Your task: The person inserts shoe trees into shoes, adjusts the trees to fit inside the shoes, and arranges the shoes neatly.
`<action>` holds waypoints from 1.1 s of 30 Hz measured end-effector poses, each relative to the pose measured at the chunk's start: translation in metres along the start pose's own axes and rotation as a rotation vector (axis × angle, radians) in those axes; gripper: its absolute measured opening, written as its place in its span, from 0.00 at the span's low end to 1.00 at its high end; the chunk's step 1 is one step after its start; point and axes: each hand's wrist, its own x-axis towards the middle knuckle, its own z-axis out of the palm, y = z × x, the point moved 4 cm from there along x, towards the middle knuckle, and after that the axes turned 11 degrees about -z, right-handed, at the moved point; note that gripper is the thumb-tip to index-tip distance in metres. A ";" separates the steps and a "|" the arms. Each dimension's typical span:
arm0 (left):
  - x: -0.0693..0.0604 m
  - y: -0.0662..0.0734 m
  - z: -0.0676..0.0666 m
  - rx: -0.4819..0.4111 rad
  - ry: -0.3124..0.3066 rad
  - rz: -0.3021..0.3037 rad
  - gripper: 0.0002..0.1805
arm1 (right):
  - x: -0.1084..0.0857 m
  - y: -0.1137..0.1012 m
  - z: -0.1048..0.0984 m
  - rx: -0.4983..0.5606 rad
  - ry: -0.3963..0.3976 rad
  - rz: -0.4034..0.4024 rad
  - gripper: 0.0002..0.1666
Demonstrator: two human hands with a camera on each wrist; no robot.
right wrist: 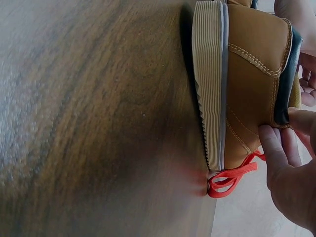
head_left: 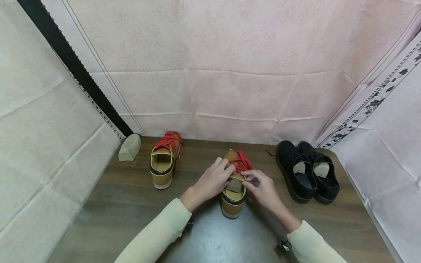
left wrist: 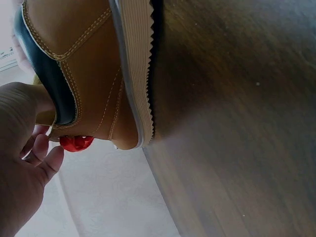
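A tan lace-up shoe (head_left: 232, 209) with red laces (head_left: 242, 162) stands on the wooden surface, heel toward me. My left hand (head_left: 213, 179) is at the left side of its opening, fingers bent around the upper edge near the laces. On the opposite side, my right hand (head_left: 262, 189) pinches the collar edge, thumb at the rim and fingers against the outside, as the right wrist view shows. A greyish-beige piece (head_left: 234, 185) sits in the shoe's mouth; whether it is the tongue or an insert is unclear. The left fingertips are partly hidden in the head view.
The matching tan shoe (head_left: 162, 181) stands to the left, its red laces lying over the toe. Beyond it is a loose beige shoe insert (head_left: 129, 147). A pair of black shoes (head_left: 304, 193) at right holds similar inserts. Pale patterned cloth (head_left: 210, 95) hangs behind.
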 end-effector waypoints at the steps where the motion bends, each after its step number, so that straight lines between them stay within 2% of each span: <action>1: 0.000 0.000 0.000 -0.012 -0.005 -0.007 0.22 | 0.000 0.000 0.000 -0.001 0.001 0.001 0.19; 7: 0.001 -0.002 0.001 -0.031 -0.031 -0.041 0.22 | 0.000 0.000 0.001 -0.010 -0.002 0.001 0.18; 12: 0.002 -0.001 0.004 0.003 -0.004 -0.028 0.21 | 0.000 -0.001 0.001 -0.007 -0.007 0.007 0.18; 17: -0.001 -0.001 0.004 -0.024 0.021 -0.036 0.22 | 0.000 -0.001 -0.001 -0.019 -0.004 -0.014 0.18; 25: -0.006 -0.007 -0.001 -0.184 0.012 -0.108 0.23 | -0.003 -0.003 -0.002 -0.083 -0.012 -0.088 0.21; 33: -0.011 -0.015 -0.011 -0.349 0.051 -0.114 0.26 | -0.010 -0.012 -0.005 -0.145 -0.008 -0.175 0.26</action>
